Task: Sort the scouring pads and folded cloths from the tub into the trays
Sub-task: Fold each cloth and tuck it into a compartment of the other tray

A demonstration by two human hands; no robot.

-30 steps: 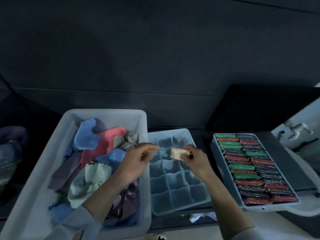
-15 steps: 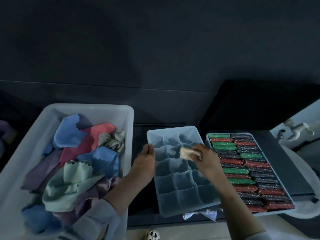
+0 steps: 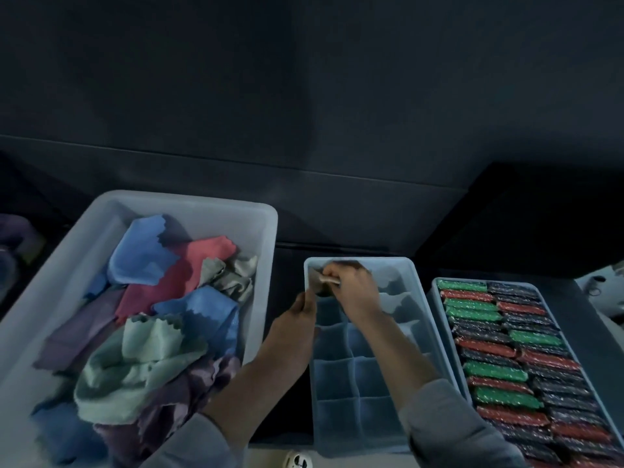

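Note:
A pale tub on the left holds several loose cloths in blue, red, grey, mint and purple. In the middle stands a light blue divided tray with many small compartments. My right hand pinches a small folded beige cloth and holds it in the tray's far left corner compartment. My left hand grips the tray's left rim beside that compartment. A second tray on the right is packed with green, red and dark scouring pads in two rows.
A dark wall runs behind the trays. A black box stands at the back right, and white objects lie at the far right edge. A dark gap separates the tub from the divided tray.
My right hand has carried the folded beige cloth from above the tray's middle to its far left corner compartment. My left hand stayed at the tray's left rim.

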